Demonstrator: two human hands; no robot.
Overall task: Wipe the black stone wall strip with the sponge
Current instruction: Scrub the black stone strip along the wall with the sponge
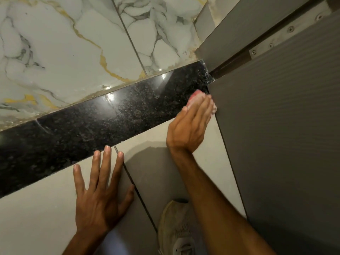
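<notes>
A glossy black speckled stone strip [103, 124] runs diagonally across the wall from lower left to upper right. My right hand [191, 122] presses a pink sponge [196, 95] against the strip's right end, next to the grey door; only the sponge's top edge shows above my fingers. My left hand [101, 190] lies flat with fingers spread on the plain beige tile just below the strip, its fingertips at the strip's lower edge, holding nothing.
White marble-pattern tiles with gold and grey veins [73, 43] sit above the strip. A grey ribbed door [285, 135] with a metal hinge plate [287, 32] stands at the right. My white shoe [176, 227] is on the floor below.
</notes>
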